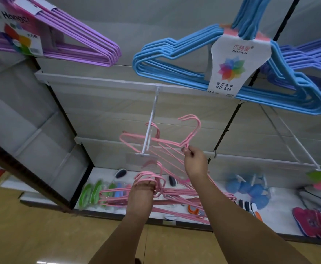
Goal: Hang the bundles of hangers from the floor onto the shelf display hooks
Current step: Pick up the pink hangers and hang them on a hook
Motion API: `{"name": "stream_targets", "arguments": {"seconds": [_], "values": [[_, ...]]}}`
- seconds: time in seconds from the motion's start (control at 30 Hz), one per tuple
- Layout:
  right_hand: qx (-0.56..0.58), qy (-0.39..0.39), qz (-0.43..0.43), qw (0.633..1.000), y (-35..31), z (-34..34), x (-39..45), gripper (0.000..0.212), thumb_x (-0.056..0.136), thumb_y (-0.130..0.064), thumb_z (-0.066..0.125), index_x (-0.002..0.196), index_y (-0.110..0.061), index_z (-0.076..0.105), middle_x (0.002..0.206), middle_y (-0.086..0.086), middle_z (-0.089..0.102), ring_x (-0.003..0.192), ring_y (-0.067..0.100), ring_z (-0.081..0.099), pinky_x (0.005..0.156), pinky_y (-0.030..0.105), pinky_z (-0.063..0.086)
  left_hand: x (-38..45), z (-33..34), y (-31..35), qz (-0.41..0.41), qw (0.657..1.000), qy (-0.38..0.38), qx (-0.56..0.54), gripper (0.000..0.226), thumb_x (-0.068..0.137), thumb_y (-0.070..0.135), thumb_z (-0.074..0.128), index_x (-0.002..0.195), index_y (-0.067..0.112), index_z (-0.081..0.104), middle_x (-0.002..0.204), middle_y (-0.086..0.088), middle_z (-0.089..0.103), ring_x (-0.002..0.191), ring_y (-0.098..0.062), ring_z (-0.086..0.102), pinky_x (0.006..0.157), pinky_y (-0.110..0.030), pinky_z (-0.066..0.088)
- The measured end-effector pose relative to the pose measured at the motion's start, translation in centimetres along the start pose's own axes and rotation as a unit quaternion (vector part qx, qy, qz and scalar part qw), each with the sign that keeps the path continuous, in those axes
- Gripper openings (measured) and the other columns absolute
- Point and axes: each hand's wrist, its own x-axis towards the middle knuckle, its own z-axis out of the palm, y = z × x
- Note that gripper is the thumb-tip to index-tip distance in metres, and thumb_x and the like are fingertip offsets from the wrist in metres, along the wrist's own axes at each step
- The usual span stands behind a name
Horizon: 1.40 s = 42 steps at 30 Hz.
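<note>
A white display hook [152, 119] sticks out from the shelf rail in the middle of the view. A few pink hangers [134, 139] hang on it. My right hand [194, 162] pinches the neck of a pink hanger [193, 130] just right of the hook, its hook end curving up above my fingers. Lower down, my left hand [143, 193] grips a bundle of pink hangers [176, 199] by their hooks, their bodies spreading to the right in front of the bottom shelf.
Purple hangers [75, 33] hang at the upper left, blue ones with a paper label [232, 69] at the upper right. Another white hook [293, 138] juts out on the right. The bottom shelf [281, 216] holds brushes and small goods. Yellow floor lies below.
</note>
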Motion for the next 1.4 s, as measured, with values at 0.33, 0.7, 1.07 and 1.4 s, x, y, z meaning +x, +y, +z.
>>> {"name": "stream_targets", "arguments": {"seconds": [0.33, 0.7, 1.07, 1.4], "values": [[-0.001, -0.043, 0.041, 0.998, -0.1, 1.3, 2.4, 0.022, 0.094, -0.02, 0.056, 0.1, -0.01, 0.074, 0.084, 0.011, 0.067, 0.079, 0.023, 0.055, 0.07, 0.029, 0.038, 1.2, -0.4, -0.9, 0.08, 0.994, -0.068, -0.004, 0.023, 0.091, 0.006, 0.053, 0.105, 0.018, 0.067, 0.104, 0.006, 0.063, 0.092, -0.005, 0.059, 0.097, -0.027, 0.046], [-0.105, -0.108, -0.042, 0.988, 0.5, 1.6, 2.0, 0.02, 0.094, -0.023, 0.057, 0.095, -0.011, 0.074, 0.082, 0.013, 0.069, 0.078, 0.03, 0.06, 0.062, 0.029, 0.036, 2.2, 1.1, -1.5, 0.189, 0.955, -0.068, 0.22, 0.036, 0.074, 0.002, 0.055, 0.103, 0.019, 0.067, 0.102, 0.0, 0.069, 0.103, -0.019, 0.062, 0.116, -0.054, 0.022], [-0.161, -0.232, -0.055, 0.958, -0.7, 5.0, 2.4, 0.021, 0.096, -0.016, 0.053, 0.099, -0.005, 0.071, 0.072, 0.005, 0.055, 0.074, 0.021, 0.048, 0.064, 0.026, 0.03, 3.9, -0.2, -3.9, 0.132, 0.976, -0.051, 0.165, 0.037, 0.086, 0.006, 0.055, 0.115, 0.024, 0.066, 0.115, 0.002, 0.068, 0.114, -0.016, 0.058, 0.116, -0.041, 0.025], [-0.255, -0.174, -0.046, 0.95, -0.3, 5.7, 3.4, 0.032, 0.094, -0.017, 0.054, 0.126, -0.013, 0.06, 0.122, 0.014, 0.062, 0.111, 0.031, 0.056, 0.088, 0.031, 0.043, 4.2, -0.5, -3.7, 0.127, 0.966, -0.072, 0.213, 0.037, 0.099, 0.015, 0.036, 0.129, 0.025, 0.054, 0.131, 0.007, 0.058, 0.127, -0.007, 0.044, 0.12, -0.035, 0.008]]}}
